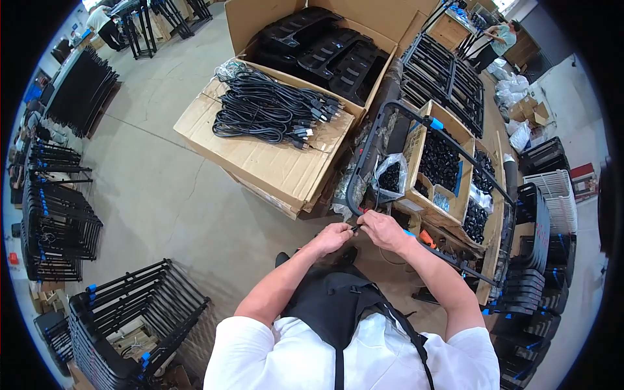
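In front of my body both hands are close together at the near left corner of a black tubular metal frame [351,192]. My left hand [335,236] is closed, its fingertips pinching a small dark piece [355,228]. Close by on the right, my right hand [385,231] is also closed, by the end of the frame's bent tube, where a bit of red shows. What its fingers grip is hidden. The frame leans over a wooden parts box [411,170], and blue tape [436,123] wraps its upper bar.
Coiled black cables [260,107] lie on a cardboard box [273,170] ahead. Behind them, an open carton [239,26] holds black plastic panels [338,55]. An orange-handled tool [427,238] lies right of my hands. Stacked black frames [130,325] stand at lower left. Two people work far off.
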A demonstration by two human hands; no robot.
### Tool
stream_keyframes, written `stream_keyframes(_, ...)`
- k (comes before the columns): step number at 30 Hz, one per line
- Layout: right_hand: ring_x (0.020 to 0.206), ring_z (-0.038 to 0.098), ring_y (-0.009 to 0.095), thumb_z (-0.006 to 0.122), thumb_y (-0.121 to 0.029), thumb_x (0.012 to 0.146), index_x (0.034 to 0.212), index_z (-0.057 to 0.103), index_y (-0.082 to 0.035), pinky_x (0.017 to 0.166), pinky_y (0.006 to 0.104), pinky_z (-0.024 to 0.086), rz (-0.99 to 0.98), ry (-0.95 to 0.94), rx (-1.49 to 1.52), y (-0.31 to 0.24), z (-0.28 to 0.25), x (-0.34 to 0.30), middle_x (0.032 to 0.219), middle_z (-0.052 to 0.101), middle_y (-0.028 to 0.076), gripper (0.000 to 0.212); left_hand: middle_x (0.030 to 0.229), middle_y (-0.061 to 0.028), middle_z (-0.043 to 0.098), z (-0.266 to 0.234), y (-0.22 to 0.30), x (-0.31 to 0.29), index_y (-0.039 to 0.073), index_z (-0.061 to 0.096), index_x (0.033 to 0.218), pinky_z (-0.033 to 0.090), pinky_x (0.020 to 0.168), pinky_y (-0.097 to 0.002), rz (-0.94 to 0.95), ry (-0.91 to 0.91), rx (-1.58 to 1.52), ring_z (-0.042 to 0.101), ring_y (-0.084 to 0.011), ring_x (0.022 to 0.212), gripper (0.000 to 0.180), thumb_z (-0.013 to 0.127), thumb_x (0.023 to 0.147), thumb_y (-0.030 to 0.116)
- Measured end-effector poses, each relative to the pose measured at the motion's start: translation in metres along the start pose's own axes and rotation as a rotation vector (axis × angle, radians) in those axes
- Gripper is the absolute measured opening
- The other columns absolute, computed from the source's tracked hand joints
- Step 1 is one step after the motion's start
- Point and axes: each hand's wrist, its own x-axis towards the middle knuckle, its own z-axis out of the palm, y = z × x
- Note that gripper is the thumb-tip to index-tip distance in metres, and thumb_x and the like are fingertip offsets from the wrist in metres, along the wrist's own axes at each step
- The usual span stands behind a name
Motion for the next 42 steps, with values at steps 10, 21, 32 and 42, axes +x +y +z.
stream_keyframes(10,0.096,0.066,0.033,0.072,-0.009,0.089,0.105,0.066,-0.005,0.083,0.0427,0.055,-0.111,0.014,-0.033,-0.005,-0.002,0.008,0.099,0.062,0.012,0.017,0.084,0.0052,0.060,0.000,-0.002,0.004,0.006,0.074,0.112,0.045,0.066,-0.0274,-0.024,-0.035,-0.003,0.054,-0.0079,0.074,0.023,0.058,0.106,0.022)
stream_keyframes(21,0.097,0.066,0.036,0.069,-0.009,0.092,0.106,0.064,-0.004,0.086,0.0446,0.055,-0.101,-0.060,-0.077,-0.003,0.006,0.010,0.101,0.060,0.015,0.015,0.090,-0.0043,0.070,0.002,-0.002,0.004,0.001,0.074,0.111,0.049,0.076,-0.0321,-0.090,0.038,-0.040,0.060,-0.0138,0.083,0.029,0.059,0.102,0.024)
stream_keyframes(32,0.094,0.069,0.036,0.069,-0.017,0.095,0.116,0.063,-0.004,0.083,0.0459,0.055,0.258,0.128,0.180,-0.041,0.025,-0.021,0.100,0.066,0.014,0.025,0.080,0.0017,0.064,0.006,-0.009,0.008,0.002,0.075,0.099,0.043,0.061,-0.0279,-0.033,0.161,0.052,0.055,-0.0083,0.070,0.026,0.062,0.099,0.025)
stream_keyframes(42,0.120,0.066,0.049,0.077,-0.048,0.087,0.153,0.037,0.003,0.098,0.0552,0.056,1.018,0.024,0.123,0.075,0.140,-0.024,0.135,0.061,0.031,0.092,0.093,-0.0039,0.074,-0.003,-0.013,0.010,0.004,0.074,0.122,0.055,0.079,-0.0311,-0.193,-0.021,0.140,0.066,-0.0129,0.083,0.035,0.061,0.106,0.032)
